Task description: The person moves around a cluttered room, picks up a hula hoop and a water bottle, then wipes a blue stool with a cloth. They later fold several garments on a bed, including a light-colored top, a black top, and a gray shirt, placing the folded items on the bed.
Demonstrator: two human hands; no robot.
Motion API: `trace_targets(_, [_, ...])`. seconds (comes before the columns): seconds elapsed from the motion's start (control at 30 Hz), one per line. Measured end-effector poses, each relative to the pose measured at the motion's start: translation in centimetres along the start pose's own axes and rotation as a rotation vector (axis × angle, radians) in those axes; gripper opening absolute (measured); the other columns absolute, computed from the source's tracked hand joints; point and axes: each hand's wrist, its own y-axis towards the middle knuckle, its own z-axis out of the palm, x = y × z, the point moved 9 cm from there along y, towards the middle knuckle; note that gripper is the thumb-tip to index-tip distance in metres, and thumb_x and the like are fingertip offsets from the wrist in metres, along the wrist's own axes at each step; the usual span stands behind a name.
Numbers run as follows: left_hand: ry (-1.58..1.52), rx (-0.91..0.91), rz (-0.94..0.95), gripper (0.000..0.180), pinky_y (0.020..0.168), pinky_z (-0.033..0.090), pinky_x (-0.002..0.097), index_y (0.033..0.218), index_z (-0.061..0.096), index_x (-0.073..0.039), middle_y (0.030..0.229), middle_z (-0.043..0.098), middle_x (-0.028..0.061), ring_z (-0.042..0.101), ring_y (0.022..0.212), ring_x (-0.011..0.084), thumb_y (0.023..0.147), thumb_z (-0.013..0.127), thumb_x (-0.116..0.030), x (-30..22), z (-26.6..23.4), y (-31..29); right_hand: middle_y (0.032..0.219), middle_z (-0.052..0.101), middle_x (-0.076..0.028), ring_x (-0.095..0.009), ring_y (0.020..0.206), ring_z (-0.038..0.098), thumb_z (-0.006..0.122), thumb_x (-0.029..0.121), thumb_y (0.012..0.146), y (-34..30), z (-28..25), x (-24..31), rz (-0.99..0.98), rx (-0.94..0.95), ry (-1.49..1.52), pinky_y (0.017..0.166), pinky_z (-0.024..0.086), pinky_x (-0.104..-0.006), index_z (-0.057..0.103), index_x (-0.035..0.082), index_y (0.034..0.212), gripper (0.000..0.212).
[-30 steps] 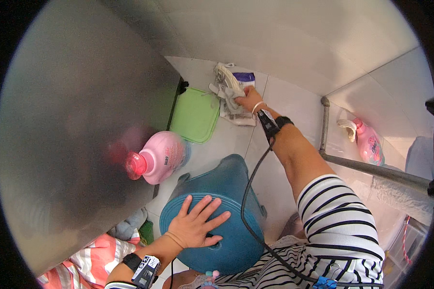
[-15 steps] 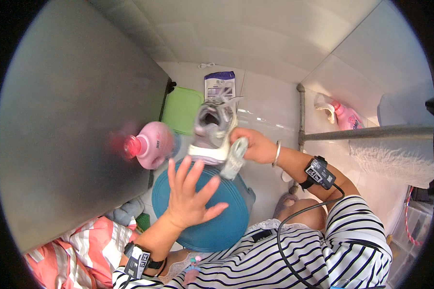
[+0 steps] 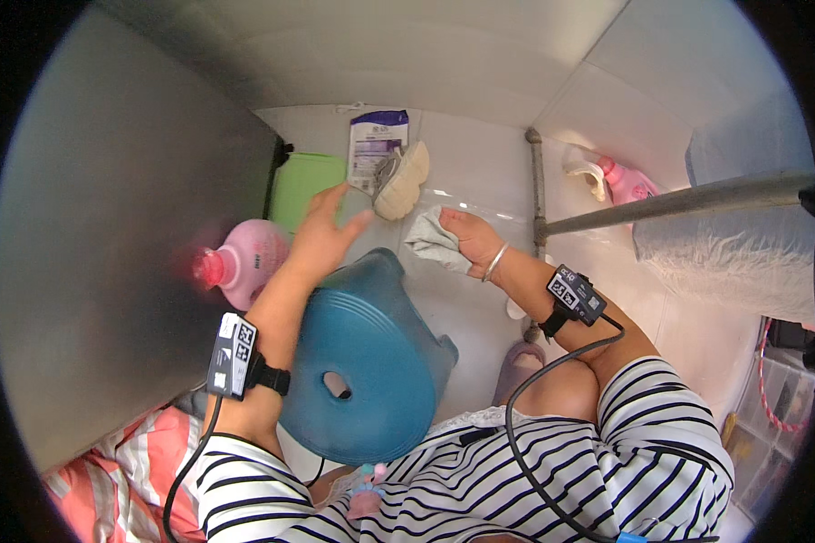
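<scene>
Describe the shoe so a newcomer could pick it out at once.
From the blue stool, look up the picture, between the left hand and right hand. The grey shoe there overlaps a flat, purple-topped packet. Its thick cream sole sets it apart.

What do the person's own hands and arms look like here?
The left hand and right hand are ungloved. The short white sleeves have black stripes. Each forearm wears a small box with black-and-white square markings, a black strap and a black cable. A silvery bracelet circles the right wrist.
</scene>
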Motion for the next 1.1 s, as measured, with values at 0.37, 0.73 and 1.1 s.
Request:
trace_targets(0.37, [-0.595, 0.000, 0.300, 0.027, 0.061, 0.049, 0.0327, 0.099, 0.058, -0.006, 0.077, 0.062, 0.0061, 0.062, 0.068, 0.0231, 0.071, 0.057, -0.004, -16.9, -0.7, -9.3, 0.107, 0.057, -0.010, -0.018, 0.097, 0.055, 0.053, 0.033, 0.087, 4.7, -10.0, 2.1, -0.122, -0.384, -0.335, 0.082, 0.046, -0.0333, 0.053, 0.006, 0.106, 0.033])
trace_targets(0.73, [-0.431, -0.212, 0.615, 0.019, 0.063, 0.045, 0.0333, 0.086, 0.056, -0.003, 0.079, 0.058, 0.0095, 0.055, 0.066, 0.0233, 0.070, 0.058, -0.012, -23.3, -3.3, -10.7, 0.137, 0.026, -0.024, -0.040, 0.122, 0.035, 0.068, 0.039, 0.071, 14.3, -6.9, 5.2, -0.039, -0.486, -1.720, 0.095, 0.038, -0.0452, 0.040, 0.019, 0.128, 0.067])
trace_targets(1.1, [0.180, -0.078, 0.230, 0.033, 0.095, 0.034, 0.0443, 0.101, 0.056, -0.004, 0.105, 0.059, 0.0112, 0.052, 0.106, 0.0320, 0.070, 0.052, -0.013, -5.8, 1.4, -11.6, 0.129, 0.043, -0.012, -0.033, 0.130, 0.023, 0.060, 0.022, 0.076, 10.8, -6.2, 6.0, -0.369, -0.107, -2.436, 0.105, 0.018, -0.0479, 0.052, 0.017, 0.119, 0.044])
